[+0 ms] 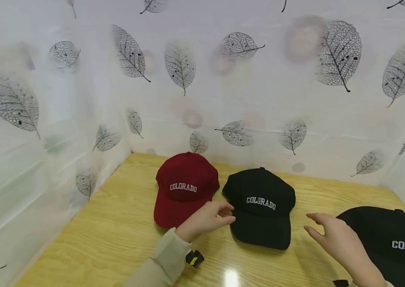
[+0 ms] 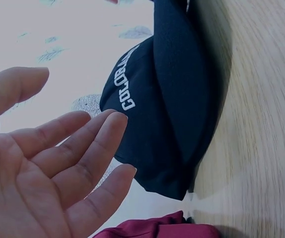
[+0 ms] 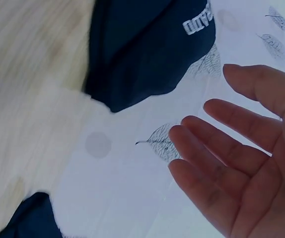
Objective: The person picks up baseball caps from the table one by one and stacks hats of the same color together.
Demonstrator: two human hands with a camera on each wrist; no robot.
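A black cap [image 1: 259, 193] with white COLORADO lettering sits upright on the table, its brim toward me. To its left is a dark red cap [image 1: 188, 175] with the same lettering. My left hand [image 1: 207, 218] hovers at the black cap's left side, in front of the red brim; whether a fingertip touches the black cap I cannot tell. Off the black cap's right side, my right hand [image 1: 340, 243] hangs with a gap between. Both palms face the middle cap, fingers relaxed and holding nothing, as the left wrist view and right wrist view show.
Another black cap [image 1: 396, 243] lies at the right, partly behind my right forearm and cut off by the frame. The wooden table [image 1: 98, 247] ends at a leaf-patterned sheet [image 1: 252, 99] that hangs behind and along the sides.
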